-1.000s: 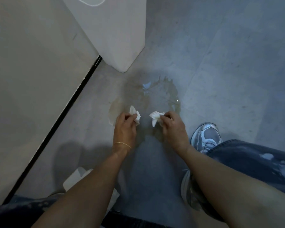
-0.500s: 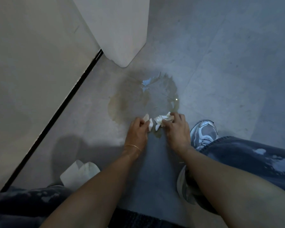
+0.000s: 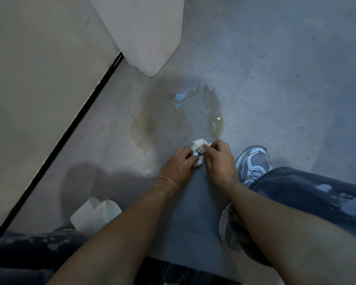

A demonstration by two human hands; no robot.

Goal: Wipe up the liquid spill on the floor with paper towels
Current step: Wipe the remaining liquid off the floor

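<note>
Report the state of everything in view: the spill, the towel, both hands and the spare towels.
spill, wet, glossy, yellowish, mostly unwiped.
paper towel wad, crumpled, stained, at the spill's near edge.
left hand, pinching the wad's left side.
right hand, pinching the wad's right side.
spare paper towels, lying loose at lower left, unheld.

Nothing to read here — no word, brand mark or number comes through on the sneaker (image 3: 253,161), the white container (image 3: 148,33) or the paper towel (image 3: 198,146).
</note>
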